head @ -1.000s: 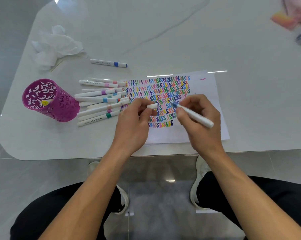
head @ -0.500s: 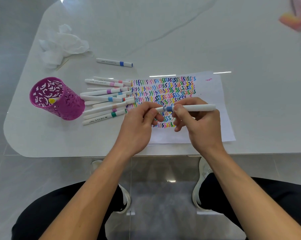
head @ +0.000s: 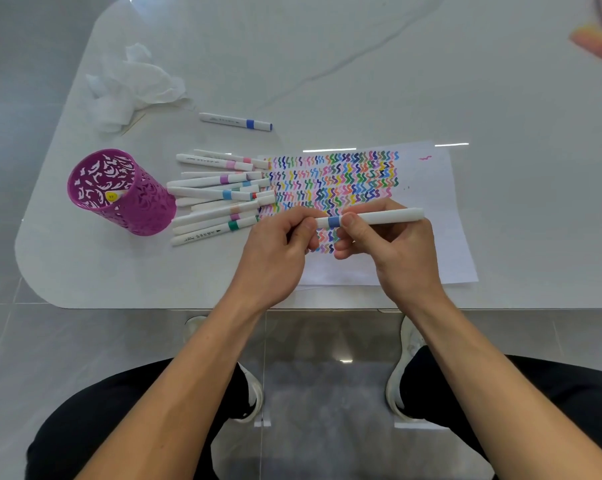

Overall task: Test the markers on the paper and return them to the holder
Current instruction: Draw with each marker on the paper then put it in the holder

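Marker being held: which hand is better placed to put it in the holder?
Probably left: the left hand holds the marker by its cap end, nearer the holder than the right hand.

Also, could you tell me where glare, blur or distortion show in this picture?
Head view: glare streaks on the table just beyond the paper; the pink-orange object top right is blurred; wide-angle stretch shows toward the corners.

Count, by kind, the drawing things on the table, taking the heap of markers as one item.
Holder: 1
Scribbled sheet: 1
Marker heap: 1
Single markers: 3 (held marker, lone marker, yellow-capped marker in the holder)
Total: 6
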Available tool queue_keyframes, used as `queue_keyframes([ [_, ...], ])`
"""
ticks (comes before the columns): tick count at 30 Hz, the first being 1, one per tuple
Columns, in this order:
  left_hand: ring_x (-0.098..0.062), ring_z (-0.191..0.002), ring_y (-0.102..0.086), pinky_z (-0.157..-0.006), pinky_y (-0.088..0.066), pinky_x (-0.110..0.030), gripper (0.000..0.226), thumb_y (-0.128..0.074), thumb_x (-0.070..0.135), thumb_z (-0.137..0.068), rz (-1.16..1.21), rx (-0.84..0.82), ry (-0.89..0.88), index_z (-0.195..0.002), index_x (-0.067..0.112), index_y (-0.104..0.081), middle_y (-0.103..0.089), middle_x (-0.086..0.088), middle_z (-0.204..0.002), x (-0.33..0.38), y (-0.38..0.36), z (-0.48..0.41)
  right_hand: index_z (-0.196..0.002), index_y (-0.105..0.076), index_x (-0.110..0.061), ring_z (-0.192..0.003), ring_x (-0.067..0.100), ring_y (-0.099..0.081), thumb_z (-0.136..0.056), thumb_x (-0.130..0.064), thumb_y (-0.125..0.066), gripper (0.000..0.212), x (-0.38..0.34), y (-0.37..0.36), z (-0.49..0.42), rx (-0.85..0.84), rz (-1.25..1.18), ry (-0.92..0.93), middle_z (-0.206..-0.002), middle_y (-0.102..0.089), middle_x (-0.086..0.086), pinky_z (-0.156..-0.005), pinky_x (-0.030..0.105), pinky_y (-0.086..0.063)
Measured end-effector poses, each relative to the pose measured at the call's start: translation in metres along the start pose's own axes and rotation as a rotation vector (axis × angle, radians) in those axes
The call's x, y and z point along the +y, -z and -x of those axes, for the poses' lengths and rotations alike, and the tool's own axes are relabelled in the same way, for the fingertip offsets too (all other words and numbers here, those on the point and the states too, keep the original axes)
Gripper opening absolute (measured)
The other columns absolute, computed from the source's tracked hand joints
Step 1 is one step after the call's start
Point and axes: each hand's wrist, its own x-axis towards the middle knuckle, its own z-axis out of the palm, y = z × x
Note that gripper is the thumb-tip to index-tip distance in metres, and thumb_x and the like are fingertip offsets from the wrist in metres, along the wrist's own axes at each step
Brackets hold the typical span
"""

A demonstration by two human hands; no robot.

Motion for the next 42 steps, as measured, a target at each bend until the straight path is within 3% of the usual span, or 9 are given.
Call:
queue_keyframes([
  [2, -0.012, -0.067, -0.056, -0.07, -0.051, -0.042, 0.022, -0.05, 0.014, -0.105, -0.024, -0.014, -0.012, -0.103, 0.02, -0.072, -0.06, 0.01, -0.068, 0.0, 0.0, 0.002, -0.094, -0.074, -0.01, -0.064, 0.027, -0.076, -0.098, -0.005, -0.072, 0.006, 0.002, 0.0, 0.001, -0.004, -0.018, -0.012, -0.075, -0.077, 0.01, -0.063, 0.035, -0.063],
  [5, -0.011, -0.071, -0.059, -0.072, -0.054, -0.04, 0.021, -0.051, 0.017, -0.105, -0.054, -0.049, -0.027, -0.103, 0.026, -0.071, -0.063, 0.009, -0.07, 0.003, 0.004, 0.003, -0.097, -0.074, -0.008, -0.066, 0.026, -0.077, -0.099, -0.003, -0.07, 0.006, 0.002, 0.0, 0.001, -0.008, -0.037, -0.032, -0.076, -0.078, 0.01, -0.063, 0.033, -0.063],
  [10, -0.008, -0.08, -0.065, -0.078, -0.057, -0.042, 0.01, -0.06, 0.027, -0.101, -0.012, -0.066, -0.066, -0.1, 0.029, -0.071, -0.07, 0.011, -0.081, 0.009, 0.018, 0.001, -0.101, -0.08, -0.011, -0.069, 0.026, -0.076, -0.095, -0.018, -0.076, 0.01, -0.002, 0.0, -0.002, -0.042, -0.042, -0.042, -0.08, -0.078, 0.01, -0.067, 0.034, -0.063],
  [16, -0.017, -0.081, -0.07, -0.083, -0.06, -0.041, 0.018, -0.073, 0.016, -0.092, 0.215, 0.197, -0.048, -0.103, 0.031, -0.075, -0.076, 0.0, -0.089, 0.007, 0.036, 0.005, -0.103, -0.076, -0.012, -0.061, 0.021, -0.07, -0.088, -0.034, -0.078, 0.026, 0.002, 0.004, -0.006, 0.057, 0.053, -0.062, -0.074, -0.075, 0.005, -0.058, 0.029, -0.059],
  [19, -0.018, -0.086, -0.071, -0.081, -0.061, -0.035, 0.018, -0.075, 0.017, -0.091, 0.23, 0.308, -0.075, -0.106, 0.027, -0.076, -0.075, -0.008, -0.096, 0.001, 0.048, 0.008, -0.097, -0.075, -0.016, -0.056, 0.016, -0.064, -0.096, -0.027, -0.076, 0.012, 0.012, 0.006, -0.008, 0.141, 0.155, -0.059, -0.069, -0.072, 0.003, -0.05, 0.025, -0.053],
  [22, -0.011, -0.091, -0.071, -0.081, -0.059, -0.029, 0.018, -0.076, 0.02, -0.09, 0.227, 0.404, -0.108, -0.108, 0.023, -0.076, -0.075, 0.002, -0.099, -0.002, 0.059, 0.01, -0.089, -0.073, -0.022, -0.051, 0.009, -0.06, -0.1, -0.025, -0.073, 0.011, 0.023, 0.005, -0.006, 0.236, 0.232, -0.033, -0.063, -0.069, -0.003, -0.045, 0.021, -0.047],
  [28, -0.013, -0.101, -0.072, -0.086, -0.057, -0.023, 0.018, -0.073, 0.021, -0.093, 0.221, 0.639, -0.219, -0.111, 0.024, -0.072, -0.075, 0.01, -0.106, -0.003, 0.078, 0.016, -0.086, -0.072, -0.032, -0.055, 0.007, -0.063, -0.101, -0.028, -0.072, 0.015, 0.033, 0.0, -0.003, 0.271, 0.351, 0.028, -0.067, -0.071, -0.006, -0.051, 0.017, -0.049],
  [36, -0.019, -0.11, -0.069, -0.09, -0.057, -0.03, 0.03, -0.066, 0.029, -0.1, 0.077, 0.993, -0.332, -0.127, 0.016, -0.068, -0.07, 0.012, -0.116, -0.003, 0.109, 0.019, -0.089, -0.071, -0.031, -0.068, 0.019, -0.068, -0.098, -0.031, -0.074, 0.009, 0.041, -0.003, -0.003, 0.275, 0.464, 0.067, -0.074, -0.071, -0.011, -0.065, 0.033, -0.057],
  [42, -0.02, -0.107, -0.067, -0.088, -0.058, -0.039, 0.026, -0.065, 0.025, -0.1, 0.043, 1.101, -0.303, -0.122, 0.012, -0.067, -0.068, -0.008, -0.117, -0.012, 0.123, 0.018, -0.087, -0.069, -0.032, -0.069, 0.007, -0.068, -0.097, -0.027, -0.074, 0.012, 0.043, -0.009, -0.002, 0.291, 0.53, 0.092, -0.077, -0.072, -0.02, -0.063, 0.01, -0.05],
])
